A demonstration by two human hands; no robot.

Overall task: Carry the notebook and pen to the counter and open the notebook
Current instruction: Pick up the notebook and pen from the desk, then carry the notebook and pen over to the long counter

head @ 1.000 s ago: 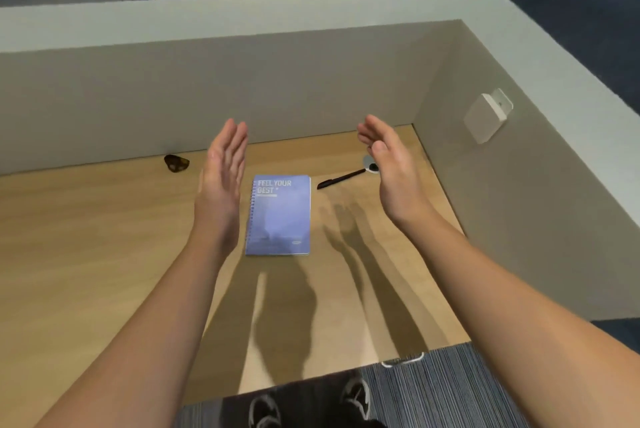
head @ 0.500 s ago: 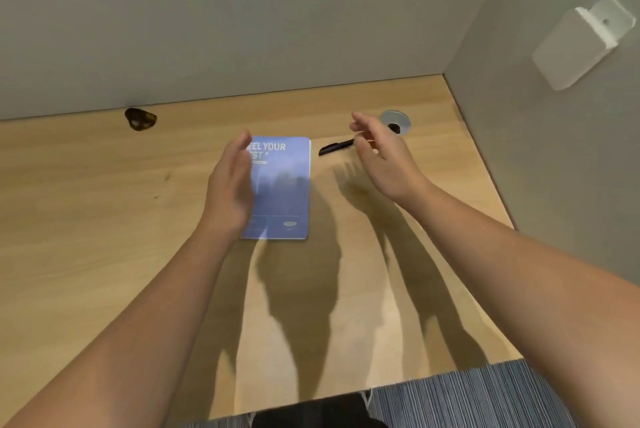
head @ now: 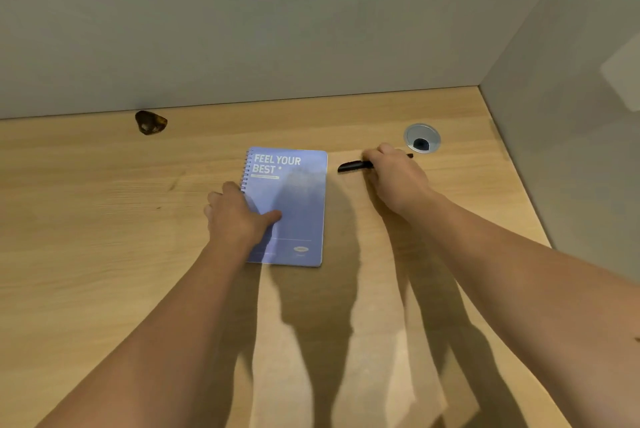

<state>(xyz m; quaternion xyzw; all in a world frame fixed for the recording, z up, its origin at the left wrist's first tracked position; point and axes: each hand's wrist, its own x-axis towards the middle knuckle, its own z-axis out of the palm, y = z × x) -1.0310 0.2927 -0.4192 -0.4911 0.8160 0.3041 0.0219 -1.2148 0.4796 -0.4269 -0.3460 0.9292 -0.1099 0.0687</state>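
A blue spiral notebook [head: 298,199] with "FEEL YOUR BEST" on its cover lies closed on the wooden desk [head: 104,254]. My left hand [head: 239,216] grips its spiral edge, thumb on the cover and fingers curled at the side. A black pen [head: 353,166] lies to the right of the notebook. My right hand [head: 394,178] is closed over the pen's right half, so only the left end and a small tip show.
Grey partition walls [head: 311,29] enclose the desk at the back and right. A silver cable grommet [head: 421,137] sits behind my right hand. A small dark brown object [head: 150,122] lies at the back left. A blurred white box [head: 623,71] hangs on the right wall.
Both hands have dropped from above the desk onto the objects. The left hand now grips the notebook's spiral edge, the right hand has closed on the pen. The camera has moved closer.
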